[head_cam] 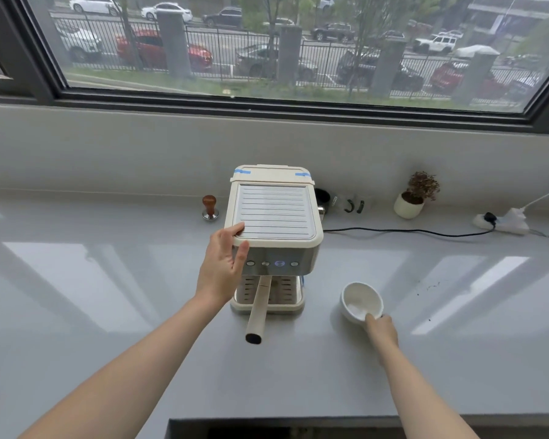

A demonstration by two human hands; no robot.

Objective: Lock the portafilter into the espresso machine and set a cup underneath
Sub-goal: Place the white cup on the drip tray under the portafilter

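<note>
A cream espresso machine (274, 213) stands in the middle of the grey counter. The portafilter sits in the machine, and its long cream handle (258, 307) sticks out toward me over the drip tray (267, 307). My left hand (224, 264) grips the machine's top front left corner, thumb on top and fingers on the front panel. A white cup (360, 300) rests on the counter to the right of the machine, tilted a little toward me. My right hand (380, 327) holds it at its near rim.
A wooden-knobbed tamper (210, 208) stands left of the machine. Behind it on the right are a dark container (322, 196), a small potted plant (414, 198) and a power strip (501, 220) with a black cable (409, 231). The counter's front edge (330, 419) is near me.
</note>
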